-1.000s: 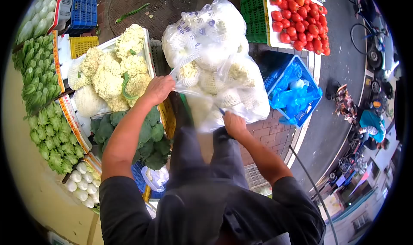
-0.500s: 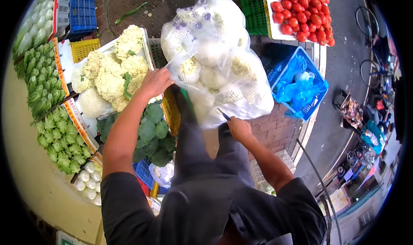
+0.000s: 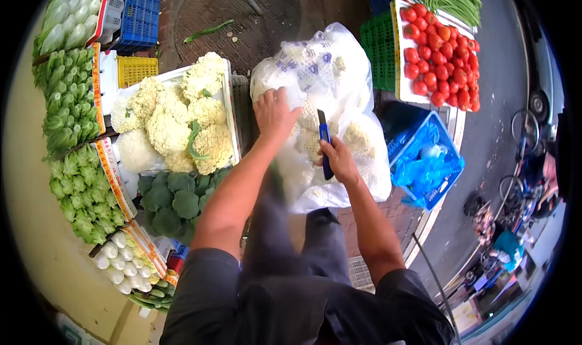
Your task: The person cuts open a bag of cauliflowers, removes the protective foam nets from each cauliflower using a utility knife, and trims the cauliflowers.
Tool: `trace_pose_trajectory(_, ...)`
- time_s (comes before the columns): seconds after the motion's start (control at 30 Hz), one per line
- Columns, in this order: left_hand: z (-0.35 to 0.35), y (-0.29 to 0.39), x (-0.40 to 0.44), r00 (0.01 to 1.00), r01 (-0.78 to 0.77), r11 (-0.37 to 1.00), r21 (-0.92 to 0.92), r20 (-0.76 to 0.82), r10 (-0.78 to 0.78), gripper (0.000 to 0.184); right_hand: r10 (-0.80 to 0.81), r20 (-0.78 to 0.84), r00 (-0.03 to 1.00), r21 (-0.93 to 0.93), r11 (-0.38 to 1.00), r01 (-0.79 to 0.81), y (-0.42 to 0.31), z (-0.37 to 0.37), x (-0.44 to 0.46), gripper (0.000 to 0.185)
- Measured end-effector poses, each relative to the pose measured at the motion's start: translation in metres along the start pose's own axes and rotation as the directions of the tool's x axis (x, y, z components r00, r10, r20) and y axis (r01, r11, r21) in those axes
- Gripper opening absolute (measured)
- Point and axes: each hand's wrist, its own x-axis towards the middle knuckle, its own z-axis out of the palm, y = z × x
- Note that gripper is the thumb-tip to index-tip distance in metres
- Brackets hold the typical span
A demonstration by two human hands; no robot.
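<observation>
A large clear plastic bag (image 3: 371, 172) full of cauliflowers (image 3: 359, 137), several in white foam nets, stands in front of my legs. My left hand (image 3: 276, 117) is on the upper left of the bag, its fingers bent and closed on the plastic. In my right hand (image 3: 341, 160) is a blue utility knife (image 3: 324, 133), its dark blade out and pointing away from me above the bag. I cannot tell whether the blade touches the plastic.
Left of the bag, a white crate (image 3: 229, 96) holds bare cauliflowers, with broccoli (image 3: 173, 202) nearer me. Tomatoes (image 3: 445, 60) fill a tray at the upper right. Below it stands a blue crate (image 3: 439, 190) with blue plastic bags. A road (image 3: 503, 72) with bicycles runs along the right.
My left hand has gone from the bag's left edge onto its top. The right hand has lifted the knife from the bag's near edge to above its middle. The view has shifted.
</observation>
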Motion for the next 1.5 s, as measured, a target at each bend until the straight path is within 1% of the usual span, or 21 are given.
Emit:
trace_pose_trajectory(0.03,0.004,0.001,0.007,1.0,-0.002,0.999,0.045,-0.011,0.002,0.059,0.092,0.022,0.995,0.061,0.994,-0.093,0.0,0.003,0.0,0.034)
trace_pose_trajectory(0.07,0.009,-0.001,0.012,1.0,-0.028,0.998,0.061,-0.012,0.029,0.041,0.176,0.019,0.984,0.126,0.976,-0.177,0.0,0.006,0.002,0.037)
trace_pose_trajectory(0.17,0.032,-0.019,0.031,0.999,-0.028,0.992,0.124,0.044,0.023,0.018,0.302,0.113,0.947,0.348,0.88,-0.322,0.005,0.012,0.024,0.036)
trace_pose_trajectory(0.23,0.027,-0.03,0.025,0.994,-0.094,0.995,-0.039,0.054,0.096,0.009,0.339,0.173,0.925,0.409,0.829,-0.38,-0.022,0.025,0.036,0.034)
trace_pose_trajectory(0.37,0.023,-0.03,0.011,0.992,-0.124,0.944,-0.306,-0.015,0.125,0.01,0.358,0.272,0.893,0.463,0.765,-0.448,-0.075,0.045,0.071,0.03)
trace_pose_trajectory(0.4,0.011,-0.024,0.009,0.998,-0.067,0.948,-0.311,-0.005,0.069,0.009,0.353,0.306,0.884,0.472,0.75,-0.463,-0.081,0.044,0.078,0.029)
trace_pose_trajectory(0.47,0.015,-0.028,0.006,0.999,-0.049,0.952,-0.302,0.007,0.054,0.009,0.344,0.37,0.863,0.484,0.721,-0.495,-0.084,0.045,0.081,0.029)
trace_pose_trajectory(0.57,0.007,-0.032,0.002,0.998,-0.022,0.948,-0.318,0.052,0.04,0.007,0.224,0.51,0.831,0.558,0.649,-0.517,-0.075,0.04,0.069,0.03)
trace_pose_trajectory(0.6,0.005,-0.032,-0.001,0.996,-0.01,0.944,-0.331,0.078,0.038,0.006,0.259,0.509,0.821,0.611,0.562,-0.557,-0.076,0.045,0.067,0.031)
trace_pose_trajectory(0.7,0.008,-0.044,-0.003,0.995,0.015,0.916,-0.401,0.099,0.027,0.004,0.277,0.469,0.839,0.746,0.384,-0.544,-0.092,0.075,0.074,0.03)
trace_pose_trajectory(0.73,0.007,-0.063,-0.009,0.986,0.128,0.895,-0.428,0.152,-0.068,0.01,0.202,0.371,0.906,0.697,0.584,-0.416,-0.153,0.096,0.037,0.026)
trace_pose_trajectory(0.77,0.005,-0.081,-0.016,0.965,0.24,0.861,-0.448,0.203,-0.163,0.016,-0.139,0.517,0.844,0.754,0.54,-0.373,-0.196,0.107,0.006,0.025)
trace_pose_trajectory(0.83,-0.003,-0.116,-0.034,0.935,0.354,0.773,-0.526,0.186,-0.302,0.017,-0.141,0.434,0.89,0.728,0.636,-0.255,-0.243,0.123,-0.005,0.025)
trace_pose_trajectory(0.9,-0.02,-0.121,-0.051,0.936,0.351,0.808,-0.473,0.19,-0.295,0.016,-0.002,0.112,0.994,0.528,0.847,-0.058,-0.215,0.14,0.007,0.027)
trace_pose_trajectory(0.93,-0.024,-0.127,-0.043,0.942,0.335,0.824,-0.456,0.158,-0.295,0.015,0.045,0.154,0.987,0.417,0.903,-0.106,-0.182,0.127,0.016,0.03)
trace_pose_trajectory(0.97,-0.024,-0.129,-0.042,0.94,0.332,0.78,-0.53,0.12,-0.318,0.013,0.131,0.177,0.975,0.432,0.88,-0.197,-0.173,0.123,0.002,0.031)
trace_pose_trajectory(1.03,-0.019,-0.127,-0.042,0.931,0.347,0.733,-0.586,0.122,-0.343,0.015,0.249,0.103,0.963,0.405,0.874,-0.269,-0.127,0.1,0.012,0.031)
trace_pose_trajectory(1.13,-0.02,-0.13,-0.047,0.909,0.368,0.672,-0.643,0.096,-0.406,0.017,0.348,0.135,0.928,0.293,0.88,-0.373,-0.096,0.079,0.046,0.032)
trace_pose_trajectory(1.27,-0.013,-0.149,-0.041,0.894,0.405,0.634,-0.659,0.141,-0.425,0.017,0.384,0.178,0.906,0.306,0.853,-0.422,-0.098,0.086,0.092,0.035)
trace_pose_trajectory(1.37,-0.021,-0.149,-0.043,0.878,0.437,0.603,-0.667,0.171,-0.448,0.017,0.341,0.215,0.915,0.419,0.814,-0.402,-0.106,0.095,0.115,0.033)
trace_pose_trajectory(1.5,-0.019,-0.154,-0.043,0.865,0.46,0.607,-0.648,0.173,-0.47,0.017,0.325,0.239,0.915,0.481,0.779,-0.402,-0.122,0.113,0.143,0.029)
